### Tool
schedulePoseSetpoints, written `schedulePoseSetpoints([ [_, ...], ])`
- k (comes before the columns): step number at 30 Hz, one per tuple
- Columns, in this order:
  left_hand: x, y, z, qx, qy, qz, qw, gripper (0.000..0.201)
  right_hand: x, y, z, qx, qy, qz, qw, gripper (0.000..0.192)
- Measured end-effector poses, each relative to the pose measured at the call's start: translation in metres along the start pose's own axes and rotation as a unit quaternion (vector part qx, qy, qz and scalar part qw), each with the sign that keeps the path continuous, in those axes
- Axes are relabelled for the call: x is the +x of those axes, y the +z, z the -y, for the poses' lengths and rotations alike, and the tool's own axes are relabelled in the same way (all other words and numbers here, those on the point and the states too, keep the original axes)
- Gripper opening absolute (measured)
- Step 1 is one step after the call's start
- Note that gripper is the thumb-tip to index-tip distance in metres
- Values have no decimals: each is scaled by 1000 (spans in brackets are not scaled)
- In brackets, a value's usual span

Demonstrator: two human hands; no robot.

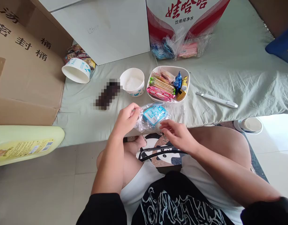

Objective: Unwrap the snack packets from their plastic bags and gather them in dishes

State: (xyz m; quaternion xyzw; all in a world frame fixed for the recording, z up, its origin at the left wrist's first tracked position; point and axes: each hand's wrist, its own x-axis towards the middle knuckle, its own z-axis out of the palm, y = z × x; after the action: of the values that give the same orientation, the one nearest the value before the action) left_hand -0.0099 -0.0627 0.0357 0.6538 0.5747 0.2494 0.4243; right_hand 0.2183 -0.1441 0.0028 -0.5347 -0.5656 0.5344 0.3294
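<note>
A blue snack packet [155,114] with a white barcode label lies in a crinkled clear plastic bag [141,122] at the front edge of the cloth-covered surface. My left hand [128,119] pinches the bag's left side between thumb and fingers. On the right, my right hand [178,135] rests close to the bag with fingers and thumb apart; its fingertips are at the plastic, and I cannot tell whether they touch it. Just behind the packet stands a white bowl [187,88] full of wrapped snacks, including pink wafer packs and blue and yellow packets.
A paper bowl [132,79] stands left of the snack bowl; another paper bowl [76,70] lies tipped over. A white-handled utility knife [217,100] lies to the right. Bagged snacks [188,50] sit against a red-and-white box [188,15]. Cardboard boxes and a yellow jug [26,145] border the left.
</note>
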Motion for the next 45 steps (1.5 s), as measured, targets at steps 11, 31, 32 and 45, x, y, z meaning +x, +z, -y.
schedulePoseSetpoints([
  [11,-16,18,-52,-487,38,100,867,50,18,29,-4,496,215,-11,841,43],
  [31,31,-64,23,-722,196,-159,645,29,16,8,6,278,29,-74,957,45],
  [32,34,-64,23,-736,193,-131,635,31,14,-3,12,226,11,-101,969,46],
  [45,26,-69,22,-780,189,-77,592,48,140,-137,79,-375,-108,-264,882,53],
])
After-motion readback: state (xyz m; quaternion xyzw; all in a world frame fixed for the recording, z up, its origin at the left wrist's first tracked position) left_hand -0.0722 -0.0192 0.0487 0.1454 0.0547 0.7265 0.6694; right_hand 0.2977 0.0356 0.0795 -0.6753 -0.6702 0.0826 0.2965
